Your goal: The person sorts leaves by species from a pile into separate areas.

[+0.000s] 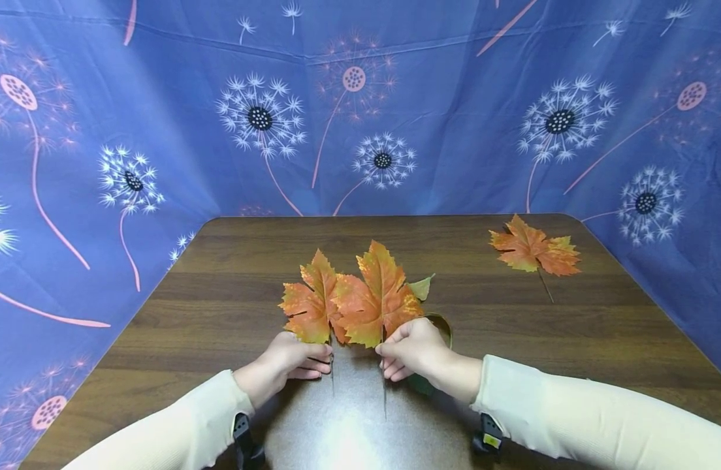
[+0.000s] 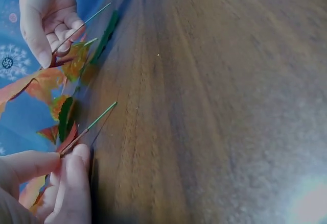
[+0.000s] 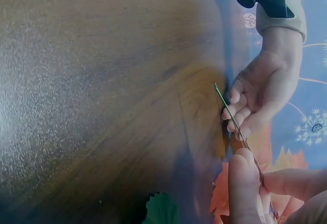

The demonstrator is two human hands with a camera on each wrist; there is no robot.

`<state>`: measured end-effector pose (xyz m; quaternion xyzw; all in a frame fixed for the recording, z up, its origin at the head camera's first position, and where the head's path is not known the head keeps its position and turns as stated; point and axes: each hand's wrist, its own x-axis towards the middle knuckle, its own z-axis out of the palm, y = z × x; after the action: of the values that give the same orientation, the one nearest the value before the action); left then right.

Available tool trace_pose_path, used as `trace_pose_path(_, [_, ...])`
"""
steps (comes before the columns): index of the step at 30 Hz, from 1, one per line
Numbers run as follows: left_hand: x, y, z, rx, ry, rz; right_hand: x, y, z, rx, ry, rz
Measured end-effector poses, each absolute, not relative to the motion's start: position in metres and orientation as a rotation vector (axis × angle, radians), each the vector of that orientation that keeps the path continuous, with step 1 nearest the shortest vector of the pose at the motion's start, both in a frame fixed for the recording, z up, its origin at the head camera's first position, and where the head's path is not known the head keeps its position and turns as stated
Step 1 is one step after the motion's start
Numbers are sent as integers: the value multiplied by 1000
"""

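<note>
Two orange artificial maple leaves stand side by side over the middle of the table. My left hand [image 1: 298, 358] pinches the thin stem [image 2: 102, 115] of the left maple leaf [image 1: 311, 301] between thumb and fingers, just under the blade. The right maple leaf [image 1: 379, 297] overlaps it, and its stem [image 3: 227, 107] is pinched by my right hand [image 1: 416, 352]. Both stems end in bare green tips pointing toward me. Partly hidden behind the right hand lies green foliage, with one pale green leaf [image 1: 420, 288] and a curved strand [image 1: 445, 324] showing.
Another orange maple leaf [image 1: 531, 247] with its stem lies at the back right of the wooden table [image 1: 219, 294]. A blue cloth [image 1: 454, 130] with dandelion prints hangs behind and around the table. Glare brightens the front of the tabletop.
</note>
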<state>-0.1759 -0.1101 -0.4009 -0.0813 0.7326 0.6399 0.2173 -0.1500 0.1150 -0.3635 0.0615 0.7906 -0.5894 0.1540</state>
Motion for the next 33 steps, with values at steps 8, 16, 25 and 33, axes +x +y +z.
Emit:
trace_pose_path(8, [-178,-120,-395,-168,1909,1911,-151,118,-356,201,2272,-1695])
trace_pose_path(16, [-181,-124,-380,-70,1871,1976,-157,126,-349,181,2253,-1740])
trace_pose_path(25, [-185,-120,-370,-54,1899,2026,-164,134,-337,130,2237,-1801])
trace_pose_path(33, [-192,-116,-365,-58,1881,2051,-174,143,-324,121,2217,-1863])
